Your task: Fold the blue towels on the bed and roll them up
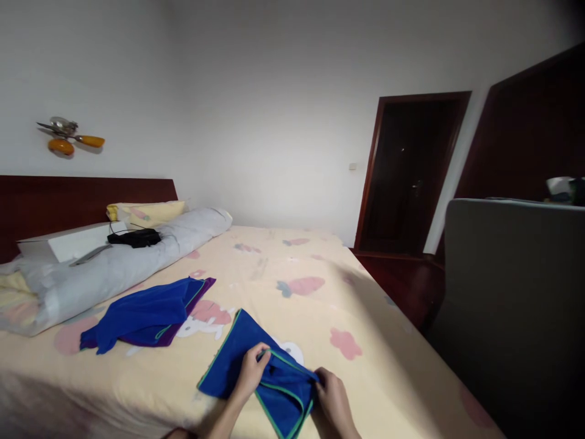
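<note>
A blue cloth [228,360] with green edging lies partly spread on the bed, its right part bunched and folded over. My left hand [251,369] pinches its green-edged border near the middle. At the cloth's right end, my right hand [333,396] has its fingers closed on a gathered corner. Between my hands the fabric sags in loose folds, and one flap hangs toward the near side. To the left, a heap of blue and purple cloths [146,311] rests on the sheet, apart from both hands.
The bed [265,262] has a cream sheet with carrot and rabbit prints. A rolled grey-white quilt [192,235] lies along the headboard, with a white box [85,241] and a black item [134,238] on it. A dark grey panel [503,305] stands at right, before a door [411,177].
</note>
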{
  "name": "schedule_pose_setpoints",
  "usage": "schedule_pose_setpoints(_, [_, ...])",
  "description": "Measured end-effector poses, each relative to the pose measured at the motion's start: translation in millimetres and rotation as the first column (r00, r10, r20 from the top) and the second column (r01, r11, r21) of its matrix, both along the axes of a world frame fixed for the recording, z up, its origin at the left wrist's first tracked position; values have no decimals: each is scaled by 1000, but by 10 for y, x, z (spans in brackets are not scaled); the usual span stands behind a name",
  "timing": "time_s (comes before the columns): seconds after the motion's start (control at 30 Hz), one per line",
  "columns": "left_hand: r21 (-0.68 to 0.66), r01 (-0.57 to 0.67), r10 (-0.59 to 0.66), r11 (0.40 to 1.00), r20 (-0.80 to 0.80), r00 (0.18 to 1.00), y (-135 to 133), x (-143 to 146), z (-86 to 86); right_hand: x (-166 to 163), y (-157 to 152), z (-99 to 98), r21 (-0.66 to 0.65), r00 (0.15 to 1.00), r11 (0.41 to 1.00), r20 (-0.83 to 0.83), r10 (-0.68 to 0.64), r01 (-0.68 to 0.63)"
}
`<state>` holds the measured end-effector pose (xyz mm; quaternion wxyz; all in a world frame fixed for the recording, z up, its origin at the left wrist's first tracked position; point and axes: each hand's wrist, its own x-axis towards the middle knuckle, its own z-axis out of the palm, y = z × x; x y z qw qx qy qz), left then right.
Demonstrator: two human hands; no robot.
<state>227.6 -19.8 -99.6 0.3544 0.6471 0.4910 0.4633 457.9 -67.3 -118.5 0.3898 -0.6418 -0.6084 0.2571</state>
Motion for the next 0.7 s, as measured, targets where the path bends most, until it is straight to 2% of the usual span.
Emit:
schedule_pose_setpoints(0.07, [3,72,-71,997,-157,985,-78,-85,-37,25,68,-18,-3,963,1000,-269,-1,0])
schedule_pose_setpoints(0.1, [10,88,-83,996,-247,965,-122,-109,-53,6,93,-21,-7,898,1000,-440,-1,-2])
schedule_pose_setpoints(0.17, [10,54,-44,998,-425,904,-192,-124,-78,-78,109,6,-26,655,1000,-755,-9,-16])
schedule_pose_setpoints(0.23, [11,-47,45,999,-543,838,-210,-120,-80,-177,86,79,-55,410,998,-911,-37,-34])
schedule_pose_setpoints(0.27, [19,-104,96,994,-566,819,-197,-120,-66,-213,67,129,-69,343,997,-938,-50,-43])
schedule_pose_setpoints(0.3, [35,-146,140,989,-564,814,-172,-126,-40,-232,48,182,-76,318,996,-946,-55,-56])
schedule_pose_setpoints(0.33, [48,-176,173,983,-538,825,-137,-139,-1,-232,32,236,-79,333,994,-942,-51,-71])
schedule_pose_setpoints(0.4, [45,-209,207,977,-456,866,-50,-190,105,-175,16,339,-78,442,989,-897,-16,-123])
schedule_pose_setpoints(0.47, [1,-207,190,978,-394,899,38,-264,230,-62,17,440,-77,615,981,-787,49,-176])
schedule_pose_setpoints(0.53, [-53,-177,145,983,-367,919,105,-349,361,83,12,555,-71,786,973,-604,133,-220])
schedule_pose_setpoints(0.6, [-108,-103,60,989,-341,938,137,-431,502,241,-19,698,-63,896,966,-394,205,-249])
schedule_pose_setpoints(0.7, [-222,116,-141,968,-102,985,115,-522,767,491,-116,965,-113,943,946,-177,281,-303])
